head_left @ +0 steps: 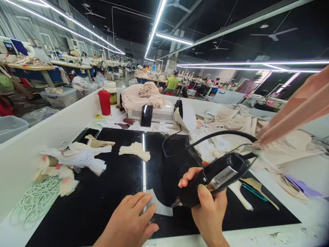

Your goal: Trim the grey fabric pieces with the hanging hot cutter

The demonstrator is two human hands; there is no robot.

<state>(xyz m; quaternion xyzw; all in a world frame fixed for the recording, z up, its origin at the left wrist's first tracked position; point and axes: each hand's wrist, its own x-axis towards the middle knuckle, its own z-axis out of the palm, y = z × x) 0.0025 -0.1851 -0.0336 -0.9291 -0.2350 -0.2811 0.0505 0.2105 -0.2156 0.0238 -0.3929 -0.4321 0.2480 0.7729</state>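
My right hand is closed around a black hand-held tool with a silver plate and a black cord running off its back. The tool's tip points down at a small pale fabric piece lying on the black work mat. My left hand lies flat with fingers spread, pressing the left edge of that fabric piece. A bright strip of light reflects on the mat just above the piece.
Cut beige fabric pieces and a pile of white scraps lie on the mat's left. White cord is coiled at the near left. A red cup, a phone and a white box stand behind. Fabric heaps fill the right; workers sit beyond.
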